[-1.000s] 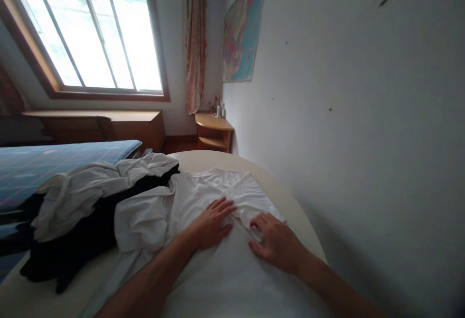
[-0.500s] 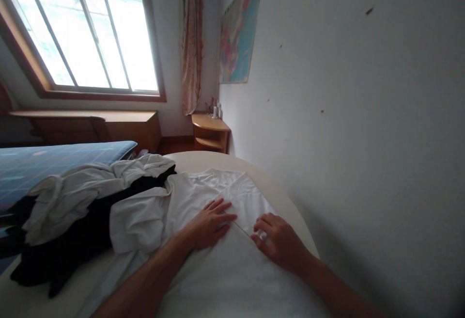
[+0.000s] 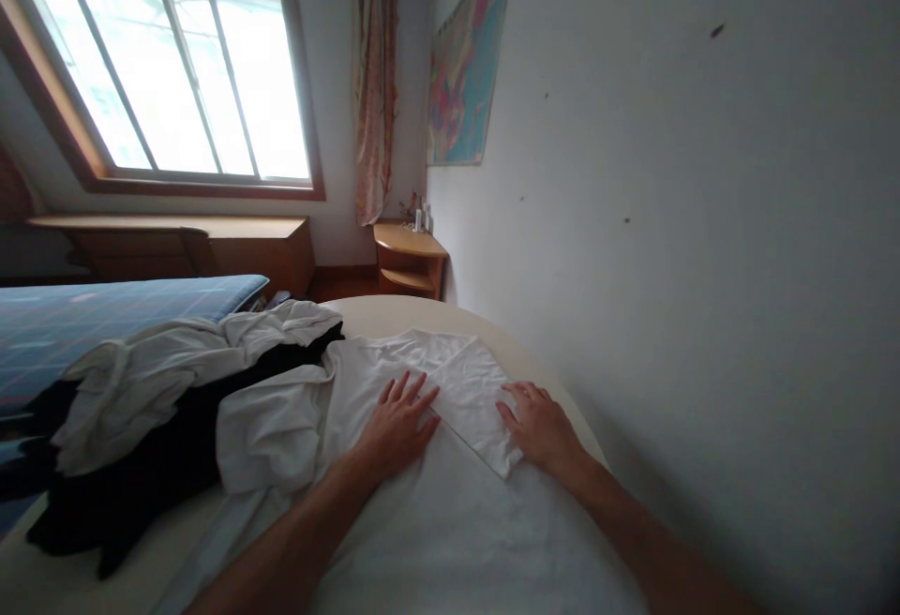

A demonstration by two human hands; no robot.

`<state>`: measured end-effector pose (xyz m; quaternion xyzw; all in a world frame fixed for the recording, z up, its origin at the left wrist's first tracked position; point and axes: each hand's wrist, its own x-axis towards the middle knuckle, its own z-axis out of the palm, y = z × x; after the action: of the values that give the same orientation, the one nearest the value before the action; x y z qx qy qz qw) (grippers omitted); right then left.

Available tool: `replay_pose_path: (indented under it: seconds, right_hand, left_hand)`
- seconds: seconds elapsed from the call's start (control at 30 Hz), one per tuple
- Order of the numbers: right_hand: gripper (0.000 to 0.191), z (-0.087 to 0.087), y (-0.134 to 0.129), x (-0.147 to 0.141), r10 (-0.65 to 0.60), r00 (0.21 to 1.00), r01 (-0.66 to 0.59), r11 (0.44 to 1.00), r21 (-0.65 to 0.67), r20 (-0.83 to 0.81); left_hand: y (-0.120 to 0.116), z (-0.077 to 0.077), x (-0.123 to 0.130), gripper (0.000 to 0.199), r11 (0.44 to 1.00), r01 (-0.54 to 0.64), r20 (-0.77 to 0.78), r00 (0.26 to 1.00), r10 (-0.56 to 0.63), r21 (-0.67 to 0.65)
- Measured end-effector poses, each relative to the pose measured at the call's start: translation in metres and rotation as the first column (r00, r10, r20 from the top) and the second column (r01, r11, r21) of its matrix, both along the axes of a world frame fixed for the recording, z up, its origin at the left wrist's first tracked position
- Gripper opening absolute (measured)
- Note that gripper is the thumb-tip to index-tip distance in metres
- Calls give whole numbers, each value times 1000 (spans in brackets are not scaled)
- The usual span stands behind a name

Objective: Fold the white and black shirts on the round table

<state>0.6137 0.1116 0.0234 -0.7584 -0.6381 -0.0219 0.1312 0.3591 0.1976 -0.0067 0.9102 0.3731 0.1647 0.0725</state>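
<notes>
A white shirt (image 3: 450, 521) lies spread over a round cream table, its near part running out of view at the bottom. Its right sleeve (image 3: 478, 409) is folded inward across the body, the cuff edge making a slanting line. My left hand (image 3: 395, 427) rests on the shirt at the inner end of that edge, fingers spread and palm down. At the sleeve's outer side, my right hand (image 3: 538, 418) touches the fabric with its fingers apart and slightly bent. The other sleeve (image 3: 271, 427) lies bunched to the left.
Black and grey-white clothes (image 3: 161, 409) are heaped on the table's left side. Beyond them is a blue checked mattress (image 3: 127, 301). The table rim (image 3: 394, 310) curves close to the white wall (image 3: 667, 315). A corner shelf (image 3: 412, 240) stands behind.
My right hand has moved outward and away from me, off the cuff edge to the folded sleeve's outer side. My left hand has shifted slightly left, and its fingers have spread.
</notes>
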Motion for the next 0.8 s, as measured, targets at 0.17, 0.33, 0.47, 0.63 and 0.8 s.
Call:
replay_pose_path:
  seconds: [0.17, 0.33, 0.47, 0.63, 0.8]
  right_hand:
    - [36, 3, 10, 24, -201, 979, 202, 966, -162, 26]
    - [27, 3, 12, 28, -193, 981, 186, 960, -210, -11]
    - [22, 12, 10, 14, -184, 978, 167, 973, -160, -101]
    - [31, 19, 5, -8, 28, 963, -39, 999, -34, -269]
    - [44, 13, -2, -22, 173, 936, -180, 984, 7, -306]
  left_hand:
    - [6, -1, -3, 54, 998, -51, -16, 999, 50, -40]
    - [8, -4, -3, 54, 998, -46, -24, 999, 45, -52]
    - [8, -6, -3, 53, 997, -49, -14, 999, 48, -55]
    - [7, -5, -3, 54, 996, -61, 19, 998, 62, -64]
    - [7, -4, -3, 56, 998, -50, 14, 999, 51, -49]
